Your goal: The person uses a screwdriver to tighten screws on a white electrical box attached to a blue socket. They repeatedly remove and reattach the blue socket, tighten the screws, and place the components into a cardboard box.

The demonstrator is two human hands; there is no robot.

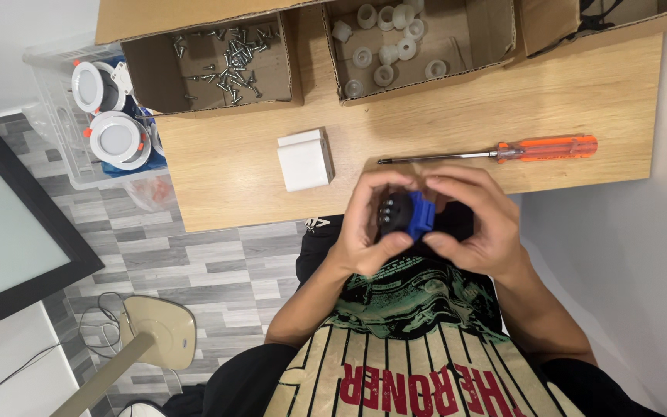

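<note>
While the wooden table (580, 93) carries a box of screws (218, 66), a box of white rings (418, 46), a white block (305, 160) and an orange screwdriver (503, 150), left hand (364, 228) and right hand (472, 224) both clasp a black-and-blue part (408, 214) above the lap, fingers hiding much of it.

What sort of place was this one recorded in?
Likely a small home or workshop assembly bench: a wooden table carries a cardboard box of screws, a box of white plastic rings and an orange-handled screwdriver.

Grey plank floor (194, 262), wooden table (457, 116), white wall (9, 46).
</note>
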